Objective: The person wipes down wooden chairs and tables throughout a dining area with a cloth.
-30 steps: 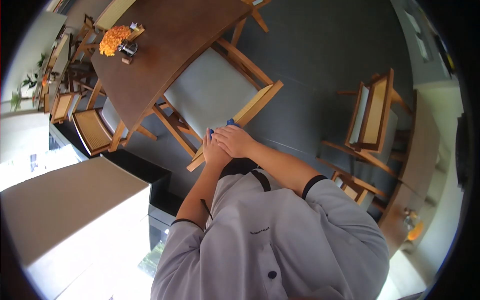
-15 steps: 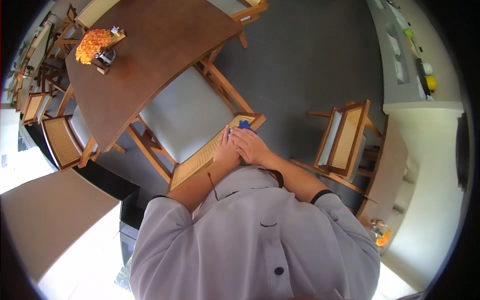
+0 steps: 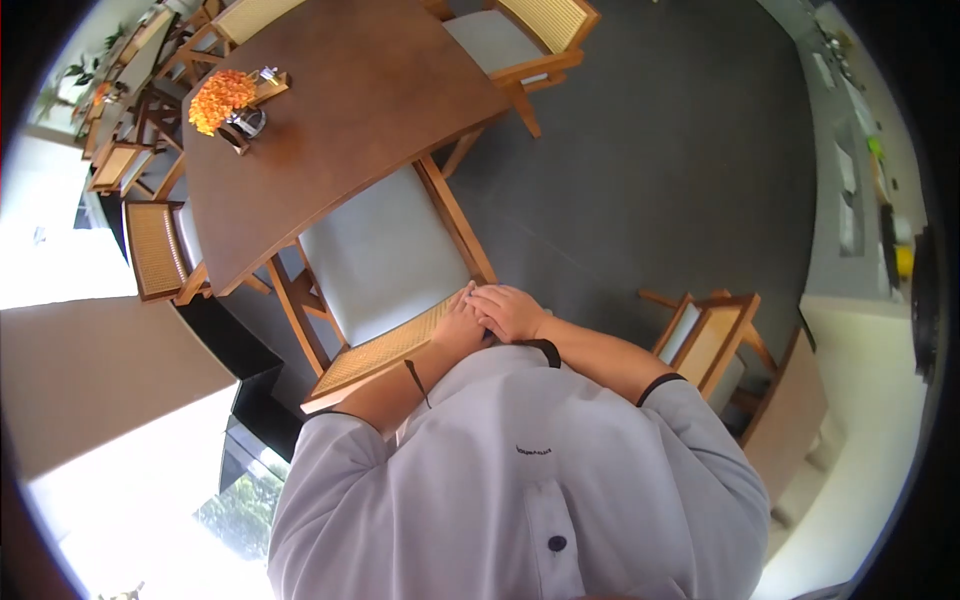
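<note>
My left hand (image 3: 462,326) and my right hand (image 3: 510,312) are folded together in front of my waist, over the top of a cane-backed chair (image 3: 395,345). The right hand lies across the left, its fingers curled over the left fingers. Only a speck of a blue cloth (image 3: 470,294) shows between the fingers; the rest is hidden under the hands. Both hands are closed, and the left hand's fingertips are partly covered. Whether the hands touch the chair back, I cannot tell.
Ahead stands a brown table (image 3: 350,110) with orange flowers (image 3: 222,100) in a glass vase. More wooden chairs stand at its left (image 3: 155,250) and far side (image 3: 530,40). Another chair (image 3: 715,335) is at the right, near a pale counter. Dark floor (image 3: 620,150) lies between.
The view has shifted, so the table and chairs sit farther right. My hands have drawn lower and nearer my body. The blue cloth, visible beyond the right fingers before, is now nearly hidden.
</note>
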{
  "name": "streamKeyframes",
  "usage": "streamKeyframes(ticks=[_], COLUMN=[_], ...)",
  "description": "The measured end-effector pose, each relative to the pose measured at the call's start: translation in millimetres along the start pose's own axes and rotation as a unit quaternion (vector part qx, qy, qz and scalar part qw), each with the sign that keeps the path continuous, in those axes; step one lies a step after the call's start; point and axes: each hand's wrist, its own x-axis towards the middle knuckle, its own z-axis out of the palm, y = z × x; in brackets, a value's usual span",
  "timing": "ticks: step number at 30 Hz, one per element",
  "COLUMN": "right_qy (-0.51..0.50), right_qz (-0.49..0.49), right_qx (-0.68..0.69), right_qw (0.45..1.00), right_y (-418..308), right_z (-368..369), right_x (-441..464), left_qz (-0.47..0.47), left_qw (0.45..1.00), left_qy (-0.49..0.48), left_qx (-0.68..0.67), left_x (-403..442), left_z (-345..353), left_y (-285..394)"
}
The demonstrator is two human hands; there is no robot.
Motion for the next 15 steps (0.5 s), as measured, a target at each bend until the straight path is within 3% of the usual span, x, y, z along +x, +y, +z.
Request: streamKeyframes(ticks=[4,7,15], right_qy=[-0.049,-0.068,-0.082], right_qz=[-0.082,-0.091,-0.072], right_qx=[0.005,0.036,-0.058], right_qw=[0.995,0.993,0.992], right_y=[29,33,20], right_z=[-13,-9,3], right_x=[1,3,15], left_qz=[-0.025,-0.045,-0.087], left_qw=[0.998,0.997,0.978], left_qy=[0.037,0.049,0.116], left_qx=[0.034,0.051,-0.147], left_x=[3,-4,-12], left_z=[-6,-5,-15], left_y=[14,18,21])
